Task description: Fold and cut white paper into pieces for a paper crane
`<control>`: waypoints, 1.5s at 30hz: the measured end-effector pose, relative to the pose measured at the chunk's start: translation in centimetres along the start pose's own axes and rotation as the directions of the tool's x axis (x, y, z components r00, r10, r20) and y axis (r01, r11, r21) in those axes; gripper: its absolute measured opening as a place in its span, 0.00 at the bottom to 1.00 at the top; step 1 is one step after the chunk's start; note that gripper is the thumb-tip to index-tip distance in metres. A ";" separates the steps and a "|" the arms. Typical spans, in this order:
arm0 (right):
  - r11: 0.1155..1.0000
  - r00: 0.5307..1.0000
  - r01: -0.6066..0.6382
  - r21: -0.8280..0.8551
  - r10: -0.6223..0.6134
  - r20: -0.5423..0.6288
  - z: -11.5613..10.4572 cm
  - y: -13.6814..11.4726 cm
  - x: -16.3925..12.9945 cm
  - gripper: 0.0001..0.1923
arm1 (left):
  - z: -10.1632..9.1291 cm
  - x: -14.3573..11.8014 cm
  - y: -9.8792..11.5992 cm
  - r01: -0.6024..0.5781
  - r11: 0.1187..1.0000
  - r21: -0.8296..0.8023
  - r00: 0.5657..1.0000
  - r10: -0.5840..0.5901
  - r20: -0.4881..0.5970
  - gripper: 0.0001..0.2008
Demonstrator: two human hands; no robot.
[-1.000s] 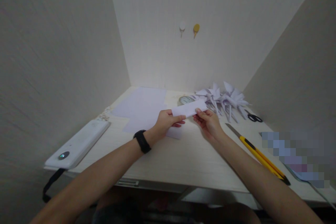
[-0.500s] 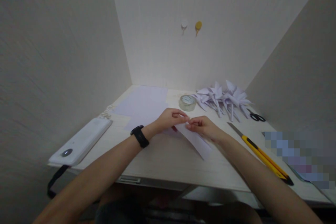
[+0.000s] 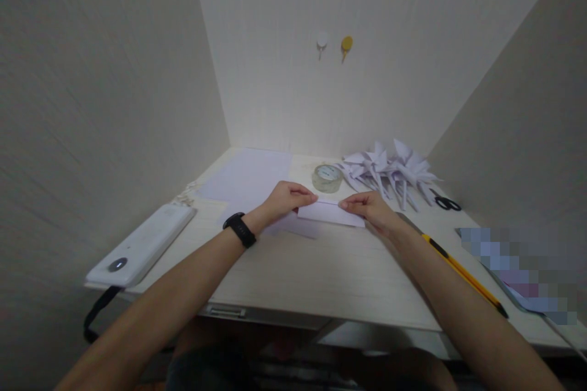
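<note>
Between my two hands, a white piece of paper (image 3: 331, 214) stretches sideways above the desk, with a narrow folded strip along its far edge. My left hand (image 3: 290, 197), wearing a black watch on the wrist, pinches the paper's far left corner between thumb and fingers. On the other side, my right hand (image 3: 369, 208) pinches the far right part, thumb on top. Just beyond the paper stands a roll of clear tape (image 3: 327, 178). Flat white sheets (image 3: 247, 174) lie behind and beneath my left hand.
Folded paper pinwheel-like shapes (image 3: 389, 168) are heaped at the back right, near black-handled scissors (image 3: 447, 201). A yellow utility knife (image 3: 465, 272) with its blade out lies beside my right forearm. A white device (image 3: 142, 247) sits at the left edge. Walls enclose the desk (image 3: 284, 275).
The paper has turned from slanting toward me to lying crosswise. My hands have moved apart, from close together at one end to its two far corners.
</note>
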State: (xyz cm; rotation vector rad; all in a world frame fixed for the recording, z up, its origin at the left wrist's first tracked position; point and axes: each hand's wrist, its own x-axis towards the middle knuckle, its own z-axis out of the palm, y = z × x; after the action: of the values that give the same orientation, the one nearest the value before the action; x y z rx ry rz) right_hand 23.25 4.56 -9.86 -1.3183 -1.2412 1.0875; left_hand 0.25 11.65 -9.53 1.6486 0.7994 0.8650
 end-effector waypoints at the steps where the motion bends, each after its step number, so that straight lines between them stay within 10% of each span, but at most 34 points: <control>1: 1.000 1.000 0.001 -0.009 -0.001 0.021 0.1 0.1 0.0 0.18 | 0.0 -0.1 0.0 -0.022 0.999 0.033 0.999 0.021 0.031 0.15; 10: 0.991 0.994 -0.044 0.130 0.031 0.106 0.7 0.7 0.1 0.19 | 0.3 0.0 -0.3 -0.141 0.950 0.278 0.984 0.105 0.141 0.14; 45: 0.968 0.995 -0.072 0.240 0.053 0.087 0.5 1.0 0.1 0.18 | 0.1 0.3 -1.1 -0.076 0.995 0.065 0.992 0.069 0.107 0.15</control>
State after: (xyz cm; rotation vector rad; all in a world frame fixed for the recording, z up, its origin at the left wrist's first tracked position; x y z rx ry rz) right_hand 22.84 4.71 -10.94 -1.1423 -1.0899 1.3047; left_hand 0.39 12.11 -10.55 1.7782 0.7068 0.8018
